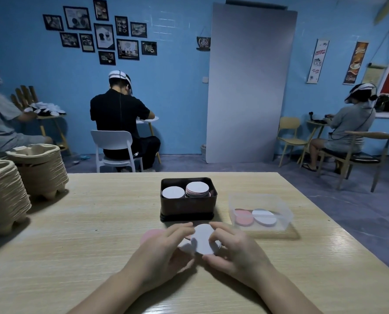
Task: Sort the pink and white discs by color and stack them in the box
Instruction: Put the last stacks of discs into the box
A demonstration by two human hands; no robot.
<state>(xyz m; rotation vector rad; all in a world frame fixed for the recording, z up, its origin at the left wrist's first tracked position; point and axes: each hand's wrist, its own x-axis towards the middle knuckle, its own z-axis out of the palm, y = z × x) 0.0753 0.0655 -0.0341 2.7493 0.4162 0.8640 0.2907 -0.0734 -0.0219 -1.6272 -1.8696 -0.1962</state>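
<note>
My left hand (166,243) and right hand (232,245) pinch one flat round white disc (202,239) over the wood-grain surface (75,223), near the dark rectangular box (189,207) holding two disc stacks (197,188)

The room is dim, with a cool blue cast off the wall (177,98). Light falls from overhead, laying pale glare on the table (75,245) at its right side and soft shadows beneath the left hand (164,248) and right hand (234,248). Both hands and the white disc (203,242) look slightly blurred. Wide-angle bending bows the table's edges and tilts the grey panel (250,87).
</note>
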